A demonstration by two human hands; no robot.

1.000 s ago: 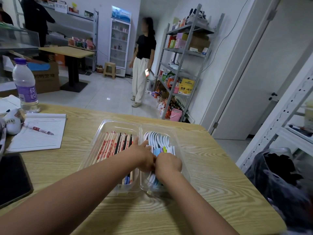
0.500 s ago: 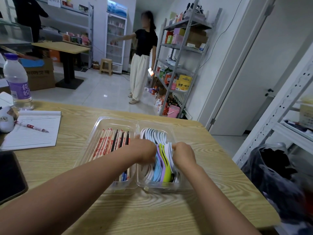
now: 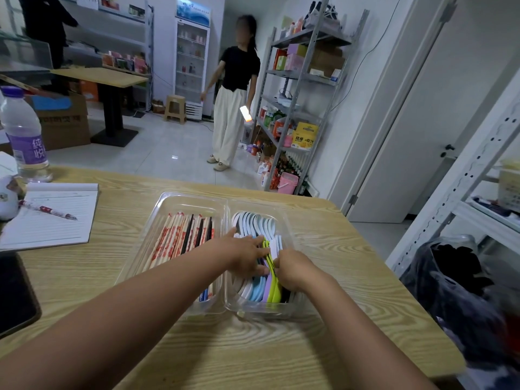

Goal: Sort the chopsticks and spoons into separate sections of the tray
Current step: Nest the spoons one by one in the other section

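At frame centre on the desk (image 3: 323, 249), the clear tray (image 3: 194, 197) holds chopsticks (image 3: 180, 240) left, spoons (image 3: 253, 220) right. The left hand (image 3: 247, 254) presses flat on the spoons; the right hand (image 3: 292, 270) apparently pinches spoon handles.

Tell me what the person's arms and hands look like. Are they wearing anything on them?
Both arms are bare as far up as the picture shows, with no sleeves in sight. The left hand and right hand wear no gloves, and no watch, bracelet or ring shows on the wrists or fingers. No markings can be seen either.
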